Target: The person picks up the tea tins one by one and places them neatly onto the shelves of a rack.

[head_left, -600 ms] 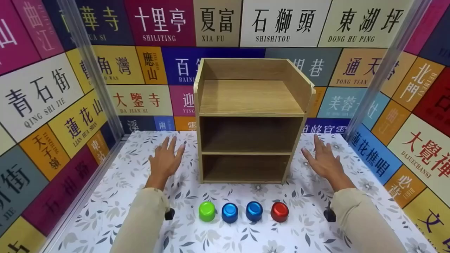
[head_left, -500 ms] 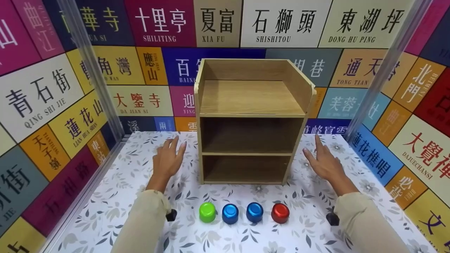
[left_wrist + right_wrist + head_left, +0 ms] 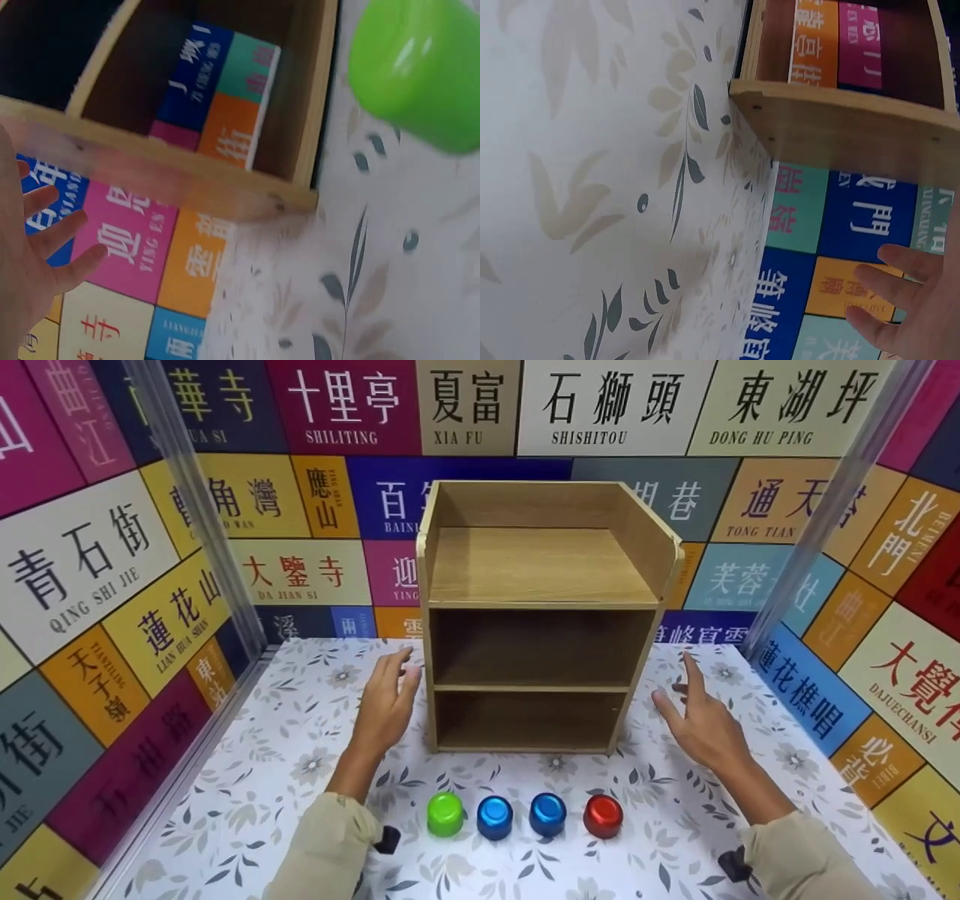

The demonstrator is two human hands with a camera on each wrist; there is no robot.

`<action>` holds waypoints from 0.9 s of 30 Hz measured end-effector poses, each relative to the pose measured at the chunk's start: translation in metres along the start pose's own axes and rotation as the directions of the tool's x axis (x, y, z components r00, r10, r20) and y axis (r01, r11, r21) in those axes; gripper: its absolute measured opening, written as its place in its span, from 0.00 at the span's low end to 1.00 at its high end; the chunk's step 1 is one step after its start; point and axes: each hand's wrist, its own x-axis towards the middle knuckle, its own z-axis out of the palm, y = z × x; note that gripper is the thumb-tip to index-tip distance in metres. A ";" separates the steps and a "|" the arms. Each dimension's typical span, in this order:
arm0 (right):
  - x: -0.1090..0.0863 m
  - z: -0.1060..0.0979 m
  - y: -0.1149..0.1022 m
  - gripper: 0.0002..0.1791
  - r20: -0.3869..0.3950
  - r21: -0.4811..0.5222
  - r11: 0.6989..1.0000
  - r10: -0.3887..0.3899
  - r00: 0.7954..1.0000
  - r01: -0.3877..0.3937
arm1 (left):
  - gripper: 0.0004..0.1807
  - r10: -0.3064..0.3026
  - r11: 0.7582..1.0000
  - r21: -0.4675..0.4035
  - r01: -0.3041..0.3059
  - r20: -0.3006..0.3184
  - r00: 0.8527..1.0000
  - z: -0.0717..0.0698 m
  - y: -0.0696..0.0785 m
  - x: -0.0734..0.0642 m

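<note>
A small wooden shelf unit (image 3: pixel 540 566) stands upright, its open side with two compartments facing me. My left hand (image 3: pixel 384 705) is at its left side, fingers loosely extended and holding nothing. On the other side, my right hand (image 3: pixel 705 724) is a little apart from the shelf, also holding nothing, its index finger pointing forward. In front of the shelf is a row of small shiny cup-like cylinders: a green cylinder (image 3: pixel 445 814), a light blue cylinder (image 3: pixel 495 817), a darker blue cylinder (image 3: pixel 547 814) and a red cylinder (image 3: pixel 603 816). The left wrist view shows the green cylinder (image 3: pixel 420 67) close up.
A white tablecloth with a leaf and flower print (image 3: pixel 285 735) covers the table. Walls of coloured sign panels (image 3: pixel 337 405) enclose it at the back and sides, with clear corner strips (image 3: pixel 199 502). Black wrist devices (image 3: pixel 386 840) sit at both sleeves.
My left hand has moved right, closer to the shelf's side. The right hand has shifted slightly right and nearer to me. Shelf and cylinders stay in place.
</note>
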 end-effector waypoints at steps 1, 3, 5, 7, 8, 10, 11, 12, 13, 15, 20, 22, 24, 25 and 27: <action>-0.003 0.001 -0.002 0.49 0.001 0.004 1.000 -0.001 1.000 0.001 | 0.28 -0.002 1.000 -0.002 0.002 -0.005 1.000 0.001 0.003 -0.001; -0.010 0.002 -0.007 0.48 0.000 0.007 1.000 -0.010 1.000 0.010 | 0.29 -0.010 1.000 -0.015 0.009 -0.019 1.000 0.004 0.008 -0.004; -0.018 0.005 -0.011 0.48 0.004 0.005 1.000 -0.014 1.000 0.014 | 0.31 -0.032 0.999 -0.029 0.031 -0.034 0.999 0.006 0.013 -0.006; -0.025 0.007 -0.015 0.47 0.005 -0.003 1.000 -0.017 1.000 0.017 | 0.34 -0.050 0.998 -0.049 0.048 -0.050 0.997 0.009 0.016 -0.007; -0.029 0.008 -0.017 0.47 0.002 -0.008 1.000 -0.022 1.000 0.022 | 0.34 -0.056 0.997 -0.065 0.053 -0.058 0.997 0.010 0.018 -0.007; -0.036 0.011 -0.022 0.47 0.003 -0.017 0.999 -0.031 1.000 0.031 | 0.36 -0.072 0.994 -0.085 0.066 -0.071 0.995 0.014 0.020 -0.007; -0.039 0.012 -0.024 0.46 0.004 -0.022 0.999 -0.036 0.999 0.036 | 0.37 -0.081 0.993 -0.097 0.074 -0.076 0.994 0.015 0.021 -0.007; -0.043 0.014 -0.025 0.46 0.004 -0.028 0.999 -0.041 0.999 0.041 | 0.37 -0.088 0.991 -0.105 0.079 -0.081 0.993 0.017 0.021 -0.007; -0.045 0.015 -0.026 0.45 0.004 -0.031 0.998 -0.047 0.999 0.047 | 0.37 -0.093 0.990 -0.113 0.083 -0.088 0.992 0.018 0.022 -0.007; -0.050 0.017 -0.028 0.45 0.004 -0.039 0.998 -0.059 0.998 0.059 | 0.37 -0.096 0.989 -0.122 0.083 -0.100 0.990 0.021 0.022 -0.007; -0.059 0.025 -0.030 0.44 0.020 -0.068 0.995 -0.070 0.997 0.071 | 0.35 -0.082 0.990 -0.129 0.066 -0.127 0.988 0.027 0.020 -0.005; -0.063 0.028 -0.030 0.45 0.045 -0.097 0.993 -0.064 0.997 0.068 | 0.33 -0.080 0.990 -0.129 0.063 -0.128 0.989 0.029 0.019 -0.005; -0.067 0.032 -0.031 0.45 0.073 -0.125 0.990 -0.061 0.995 0.070 | 0.33 -0.076 0.990 -0.128 0.060 -0.121 0.990 0.032 0.017 -0.005; -0.068 0.034 -0.032 0.45 0.084 -0.135 0.988 -0.063 0.994 0.074 | 0.33 -0.074 0.990 -0.127 0.059 -0.117 0.990 0.033 0.017 -0.005; -0.071 0.037 -0.034 0.46 0.105 -0.156 0.984 -0.067 0.992 0.083 | 0.33 -0.071 0.989 -0.134 0.056 -0.109 0.992 0.035 0.016 -0.004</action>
